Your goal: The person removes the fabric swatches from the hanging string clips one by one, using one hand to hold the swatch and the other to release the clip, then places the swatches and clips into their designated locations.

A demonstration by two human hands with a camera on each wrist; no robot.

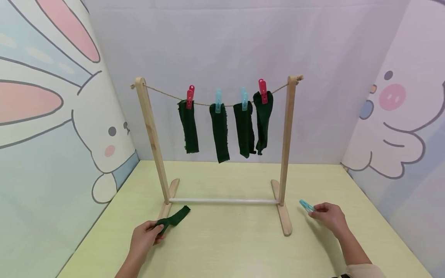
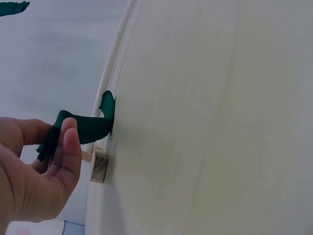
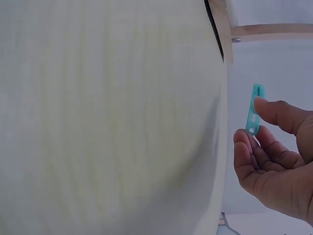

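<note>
Between rack (image 1: 224, 201) and table edge (image 1: 384, 220): right fingers (image 3: 244, 166) pinch clothespin (image 1: 306, 205).

Legible text, labels, brand names, numbers or signs: none in the head view or either wrist view; no readable marking appears on the clothes pegs (image 1: 306, 205), the dark green cloth pieces (image 1: 179, 216), the wooden stand (image 1: 286, 146), the tabletop (image 1: 226, 247) or the cartoon-decorated walls (image 1: 34, 193)

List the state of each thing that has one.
Left hand, gripping a cloth
Held cloth, bent, unhung
Right hand, pinching a clip
Held blue clip, off the rope
Four other cloths, hanging
Two red clips, clamped
Two other blue clips, clamped
Rope, sagging, knotted
Rack, upright
</note>
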